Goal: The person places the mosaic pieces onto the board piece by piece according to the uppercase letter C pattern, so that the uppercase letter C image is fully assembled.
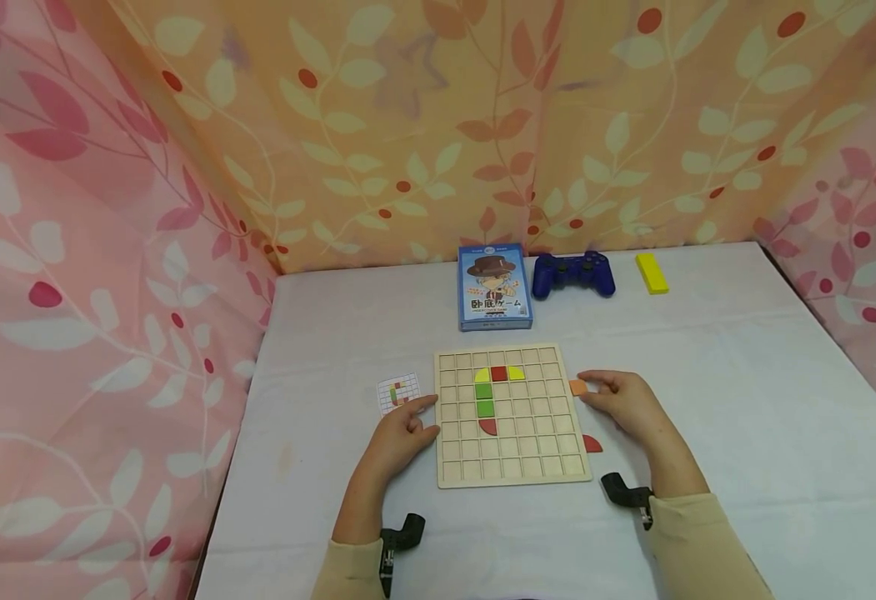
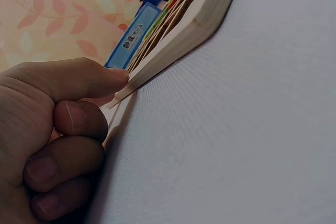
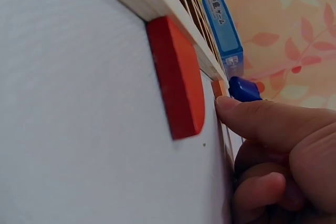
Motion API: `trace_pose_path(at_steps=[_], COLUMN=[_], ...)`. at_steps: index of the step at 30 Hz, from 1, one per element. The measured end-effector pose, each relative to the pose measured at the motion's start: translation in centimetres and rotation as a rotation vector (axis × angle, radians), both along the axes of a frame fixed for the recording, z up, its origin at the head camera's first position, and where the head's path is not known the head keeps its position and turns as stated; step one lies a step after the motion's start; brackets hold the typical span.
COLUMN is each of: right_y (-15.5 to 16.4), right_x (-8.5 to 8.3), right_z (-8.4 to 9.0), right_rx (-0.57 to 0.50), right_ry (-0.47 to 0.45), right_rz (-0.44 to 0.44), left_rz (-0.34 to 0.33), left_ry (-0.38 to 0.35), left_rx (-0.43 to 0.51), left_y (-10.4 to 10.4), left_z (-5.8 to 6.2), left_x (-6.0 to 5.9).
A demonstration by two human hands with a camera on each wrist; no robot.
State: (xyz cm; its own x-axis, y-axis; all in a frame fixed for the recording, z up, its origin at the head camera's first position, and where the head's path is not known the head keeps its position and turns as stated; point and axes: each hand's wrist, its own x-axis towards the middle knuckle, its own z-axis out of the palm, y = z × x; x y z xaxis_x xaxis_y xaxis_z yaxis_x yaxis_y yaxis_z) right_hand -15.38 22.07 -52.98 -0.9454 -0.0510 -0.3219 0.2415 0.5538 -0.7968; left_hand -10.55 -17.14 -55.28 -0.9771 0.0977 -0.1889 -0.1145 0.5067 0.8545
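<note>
A wooden grid board (image 1: pixel 513 462) lies on the white table, with yellow, red and green tiles set in some cells. My left hand (image 1: pixel 396 437) touches its left edge with extended index finger and thumb, set apart; the other fingers curl in, as the left wrist view shows. Right of the board, my right hand (image 1: pixel 628 404) pinches an orange square tile (image 1: pixel 578 387) between thumb and fingers, beside the edge. A red quarter-round tile (image 3: pixel 178 80) lies by the board's right side, nearer the person. Left of the board, the left hand partly covers a pattern card (image 1: pixel 392 387).
Behind the board lie a blue game box (image 1: pixel 495 287), a dark blue game controller (image 1: pixel 574 273) and a yellow block (image 1: pixel 652 273). Patterned curtains (image 1: pixel 407 125) hang along the table's back and sides.
</note>
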Motion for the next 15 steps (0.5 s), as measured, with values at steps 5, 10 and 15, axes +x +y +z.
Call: trace_pose_path(at_steps=[5, 10, 15], right_y=[-0.07, -0.01, -0.04], right_x=[0.17, 0.35, 0.59], right_z=[0.0, -0.14, -0.09], right_rx=[0.032, 0.104, 0.143], right_ry=[0.032, 0.102, 0.172], right_rz=[0.017, 0.051, 0.064], left_rz=[-0.005, -0.009, -0.014], left_ry=[0.003, 0.001, 0.009], left_rx=[0.001, 0.011, 0.004], left_y=[-0.03, -0.05, -0.1], left_z=[-0.08, -0.03, -0.05], left_x=[0.01, -0.01, -0.06])
